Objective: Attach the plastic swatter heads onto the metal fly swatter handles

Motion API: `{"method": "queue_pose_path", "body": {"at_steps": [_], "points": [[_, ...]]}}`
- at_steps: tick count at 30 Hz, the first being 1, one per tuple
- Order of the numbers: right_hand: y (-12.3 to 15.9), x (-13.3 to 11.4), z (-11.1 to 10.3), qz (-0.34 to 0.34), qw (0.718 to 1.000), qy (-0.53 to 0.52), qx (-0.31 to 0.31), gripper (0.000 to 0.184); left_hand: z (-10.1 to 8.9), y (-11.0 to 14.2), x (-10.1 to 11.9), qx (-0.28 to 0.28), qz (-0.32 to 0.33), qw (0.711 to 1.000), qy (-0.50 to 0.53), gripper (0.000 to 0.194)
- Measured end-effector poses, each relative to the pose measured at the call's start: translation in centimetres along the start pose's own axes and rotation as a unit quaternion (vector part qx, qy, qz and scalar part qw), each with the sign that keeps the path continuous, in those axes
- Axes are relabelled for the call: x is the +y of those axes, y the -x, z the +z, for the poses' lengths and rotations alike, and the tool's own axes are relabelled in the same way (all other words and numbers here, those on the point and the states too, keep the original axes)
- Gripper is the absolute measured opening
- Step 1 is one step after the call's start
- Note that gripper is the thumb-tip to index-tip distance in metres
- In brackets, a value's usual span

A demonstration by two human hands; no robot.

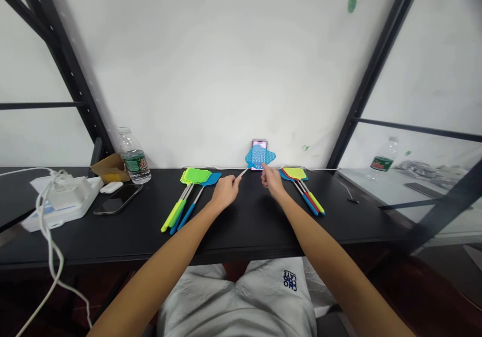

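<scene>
Blue fly swatter (pixel 258 157) raised over black table (pixel 241 226), head upright before propped phone (pixel 259 145); left hand (pixel 226 190) in narrow grip on swatter's thin stem; right hand (pixel 273 184) in narrow grip at swatter head's lower edge, hold unclear; green-headed swatters (pixel 196 176) left of swatter; yellow-headed swatters (pixel 294 173) right of swatter.

On your left, the black tabletop (pixel 263 226) carries a plastic water bottle (pixel 133 158) beside a brown cardboard scrap (pixel 107 169), a white earbud case (pixel 111 187) touching a dark smartphone (pixel 118 199), and a white charger (pixel 70 194) with looping cable (pixel 47 226). A second phone (pixel 259 148) stands upright against the white wall (pixel 211 66), between black metal uprights (pixel 71 76).
</scene>
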State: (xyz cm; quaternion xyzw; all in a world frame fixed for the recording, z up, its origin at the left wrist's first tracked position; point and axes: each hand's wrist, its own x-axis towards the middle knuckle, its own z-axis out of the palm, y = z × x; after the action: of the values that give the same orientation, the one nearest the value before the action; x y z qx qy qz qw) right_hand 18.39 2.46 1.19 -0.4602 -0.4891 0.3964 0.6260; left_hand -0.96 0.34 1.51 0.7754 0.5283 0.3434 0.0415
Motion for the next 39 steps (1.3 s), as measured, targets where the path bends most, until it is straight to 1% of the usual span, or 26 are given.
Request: {"method": "queue_pose_path", "body": {"at_steps": [2, 3, 5, 8, 14, 18, 21, 24, 28, 31, 34, 39], "points": [[0.9, 0.1, 1.6, -0.003, 0.997, -0.022, -0.074, 0.045, 0.3, 0.1, 0.1, -0.005, 0.032, 0.999, 0.021, 0.043], [1.3, 0.2, 2.2, -0.011, 0.995, -0.032, -0.092, 0.046, 0.4, 0.2, 0.2, -0.011, 0.044, 0.999, 0.029, 0.043], [1.7, 0.2, 3.0, -0.017, 0.993, -0.050, -0.102, 0.047, 0.6, 0.5, 0.5, -0.023, 0.056, 0.997, 0.036, 0.042], [1.7, 0.2, 3.1, -0.006, 0.994, -0.056, -0.091, 0.047, 0.8, 0.6, 0.7, -0.034, 0.063, 0.997, 0.041, 0.042], [1.2, 0.4, 2.4, 0.018, 0.995, -0.044, -0.091, 0.044, 0.9, 0.2, 0.6, -0.052, 0.060, 0.996, 0.032, 0.044], [0.6, 0.3, 1.6, 0.014, 0.996, -0.066, -0.057, 0.044, 0.6, 0.1, 0.5, -0.063, 0.056, 0.996, 0.014, 0.045], [-0.3, 0.2, 0.2, 0.017, 0.997, -0.067, -0.028, 0.043, 0.3, 0.1, 0.3, -0.080, 0.055, 0.995, 0.007, 0.045], [-1.3, 0.1, -1.8, 0.015, 0.997, -0.073, -0.007, 0.043, 0.1, 0.0, -0.1, -0.094, 0.061, 0.994, 0.005, 0.045], [-2.5, 0.2, -4.2, 0.013, 0.997, -0.077, -0.004, 0.043, 0.2, -0.2, -0.4, -0.106, 0.073, 0.992, 0.010, 0.045], [-2.9, 0.5, -5.3, 0.009, 0.997, -0.081, -0.010, 0.043, 0.3, -0.2, -0.4, -0.113, 0.070, 0.991, 0.006, 0.045], [-2.9, 0.7, -5.4, 0.014, 0.997, -0.070, -0.013, 0.043, 0.2, 0.0, -0.4, -0.116, 0.065, 0.991, 0.003, 0.044], [-2.3, 0.4, -4.3, 0.041, 0.998, -0.052, 0.017, 0.036, 0.2, 0.5, -0.4, -0.109, 0.068, 0.992, 0.003, 0.043]]}}
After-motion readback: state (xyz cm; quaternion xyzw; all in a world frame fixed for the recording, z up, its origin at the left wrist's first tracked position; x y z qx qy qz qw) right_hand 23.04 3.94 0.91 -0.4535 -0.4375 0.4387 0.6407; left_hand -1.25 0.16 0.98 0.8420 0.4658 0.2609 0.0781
